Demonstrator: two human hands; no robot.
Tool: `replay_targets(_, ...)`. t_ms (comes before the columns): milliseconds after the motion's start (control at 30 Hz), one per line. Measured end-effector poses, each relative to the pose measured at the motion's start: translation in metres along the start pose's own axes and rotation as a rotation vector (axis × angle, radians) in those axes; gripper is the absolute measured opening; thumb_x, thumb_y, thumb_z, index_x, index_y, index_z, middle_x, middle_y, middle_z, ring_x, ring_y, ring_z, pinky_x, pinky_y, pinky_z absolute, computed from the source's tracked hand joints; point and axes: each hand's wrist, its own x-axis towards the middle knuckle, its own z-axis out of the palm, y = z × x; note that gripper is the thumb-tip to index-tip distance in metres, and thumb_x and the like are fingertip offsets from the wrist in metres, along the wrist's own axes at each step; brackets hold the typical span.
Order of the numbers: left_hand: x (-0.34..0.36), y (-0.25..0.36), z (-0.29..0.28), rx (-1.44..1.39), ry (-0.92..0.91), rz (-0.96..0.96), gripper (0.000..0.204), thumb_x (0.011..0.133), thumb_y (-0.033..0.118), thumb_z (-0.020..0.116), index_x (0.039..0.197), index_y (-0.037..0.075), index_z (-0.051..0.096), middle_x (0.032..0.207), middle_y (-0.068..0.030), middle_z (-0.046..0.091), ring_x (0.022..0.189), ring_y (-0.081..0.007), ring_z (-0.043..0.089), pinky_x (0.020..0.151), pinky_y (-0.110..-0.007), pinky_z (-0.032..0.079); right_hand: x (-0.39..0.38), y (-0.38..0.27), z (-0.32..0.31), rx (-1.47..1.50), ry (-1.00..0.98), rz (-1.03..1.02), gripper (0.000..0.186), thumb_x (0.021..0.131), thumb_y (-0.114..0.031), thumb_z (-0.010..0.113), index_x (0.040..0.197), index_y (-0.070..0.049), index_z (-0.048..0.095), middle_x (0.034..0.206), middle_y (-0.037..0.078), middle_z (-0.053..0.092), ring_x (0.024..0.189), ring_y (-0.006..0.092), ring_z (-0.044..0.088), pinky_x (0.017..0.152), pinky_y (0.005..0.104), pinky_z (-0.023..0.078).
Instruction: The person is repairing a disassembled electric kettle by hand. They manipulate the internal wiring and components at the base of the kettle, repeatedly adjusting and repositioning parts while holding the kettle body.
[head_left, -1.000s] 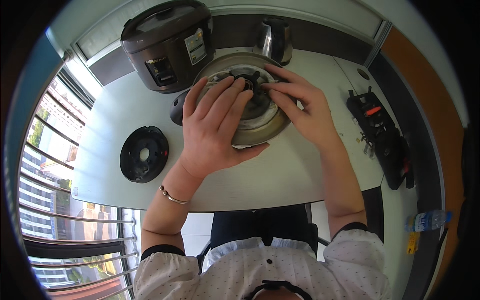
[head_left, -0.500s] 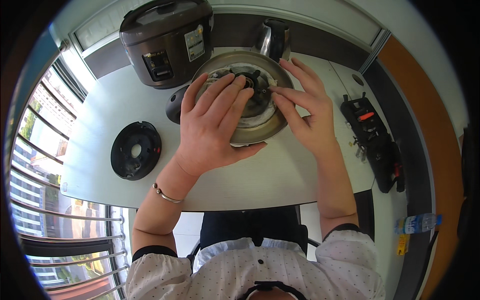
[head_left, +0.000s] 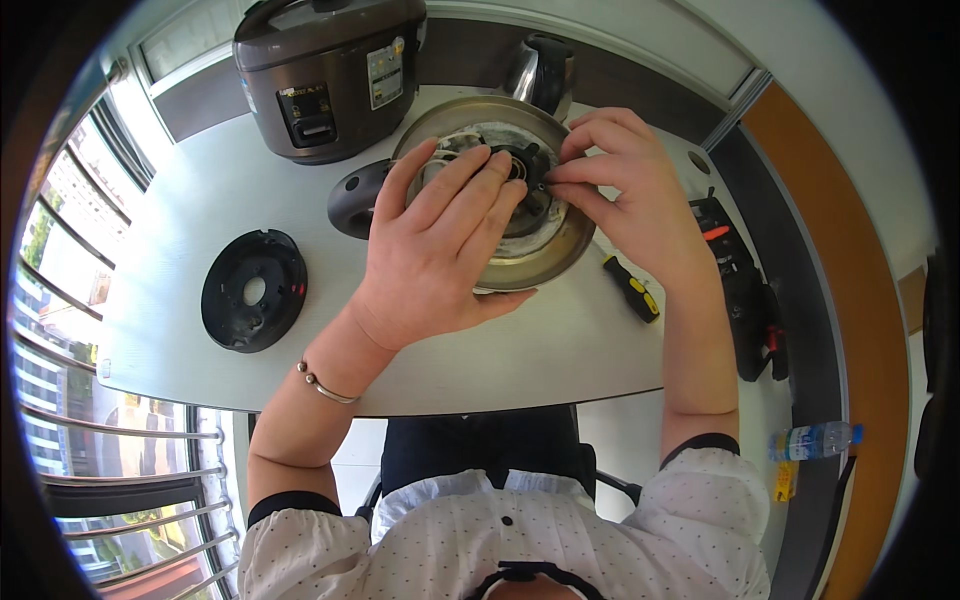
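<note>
A round metal vessel, like an upturned kettle (head_left: 570, 235), lies on the table with its black handle (head_left: 355, 200) pointing left. In its recessed underside sits a black central fitting (head_left: 538, 170) with a ring, and pale wires run beside it. My left hand (head_left: 435, 240) lies across the near left part, fingers stretched over the fitting and thumb apart. At the fitting's right edge my right hand (head_left: 610, 175) pinches with thumb and forefinger; anything between the tips is too small to name. A black round plastic cover (head_left: 222, 295) with a central hole lies at the left.
A brown rice cooker (head_left: 330, 75) stands at the back left, and a silver-and-black jug (head_left: 540, 75) behind the vessel. A yellow-and-black screwdriver (head_left: 632, 290) lies beside my right forearm. Farther right are a black tool case (head_left: 748, 300) and a plastic bottle (head_left: 815, 440).
My right hand and forearm have shifted a little right, and the screwdriver now shows beside them. My left hand stays on the vessel. The whole view has shifted slightly.
</note>
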Motion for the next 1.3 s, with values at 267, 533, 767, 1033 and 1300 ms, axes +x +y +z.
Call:
replay_targets(267, -0.001, -0.002, -0.001, -0.006, 0.001, 0.007, 0.068, 0.061, 0.045, 0.076, 0.112, 0.003, 0.061, 0.120, -0.0114, 0.061, 0.115, -0.0276, 0.056, 0.104, -0.050, 0.034, 0.007, -0.004, -0.005, -0.050, -0.055, -0.022, 0.010, 0.069, -0.011, 0.074, 0.078, -0.006, 0.071, 0.083, 0.000, 0.062, 0.097, 0.0213, 0.055, 0.094, 0.0395, 0.038)
replay_targets(533, -0.002, -0.002, -0.001, -0.017, 0.009, 0.007, 0.068, 0.061, 0.045, 0.076, 0.112, 0.003, 0.061, 0.121, -0.0115, 0.061, 0.115, -0.0277, 0.056, 0.105, -0.051, 0.034, 0.010, -0.008, -0.008, -0.076, -0.095, -0.023, 0.010, 0.070, -0.012, 0.073, 0.079, -0.006, 0.072, 0.081, 0.001, 0.061, 0.095, 0.0215, 0.056, 0.096, 0.0402, 0.038)
replay_targets(767, -0.002, -0.003, -0.001, -0.025, 0.004, 0.000, 0.068, 0.061, 0.044, 0.076, 0.112, 0.003, 0.061, 0.121, -0.0115, 0.060, 0.115, -0.0274, 0.056, 0.105, -0.051, 0.034, 0.011, -0.008, -0.007, -0.082, -0.112, -0.031, 0.010, 0.070, -0.011, 0.073, 0.078, -0.006, 0.072, 0.081, 0.002, 0.061, 0.095, 0.0218, 0.056, 0.095, 0.0392, 0.039)
replay_targets(1033, -0.003, -0.003, -0.001, -0.031, 0.014, 0.020, 0.068, 0.061, 0.044, 0.076, 0.112, 0.003, 0.061, 0.121, -0.0120, 0.060, 0.114, -0.0278, 0.056, 0.104, -0.050, 0.034, 0.013, -0.011, -0.004, -0.094, -0.125, -0.017, 0.007, 0.070, -0.010, 0.071, 0.076, -0.006, 0.070, 0.081, 0.003, 0.060, 0.094, 0.0220, 0.056, 0.091, 0.0376, 0.041)
replay_targets(1300, -0.003, -0.003, 0.000, -0.036, 0.029, 0.029, 0.067, 0.061, 0.044, 0.076, 0.112, 0.002, 0.061, 0.120, -0.0119, 0.061, 0.113, -0.0277, 0.057, 0.104, -0.050, 0.035, 0.014, -0.014, -0.003, -0.135, -0.121, -0.035, 0.006, 0.070, -0.009, 0.071, 0.076, -0.007, 0.068, 0.077, 0.003, 0.058, 0.090, 0.0231, 0.055, 0.090, 0.0370, 0.041)
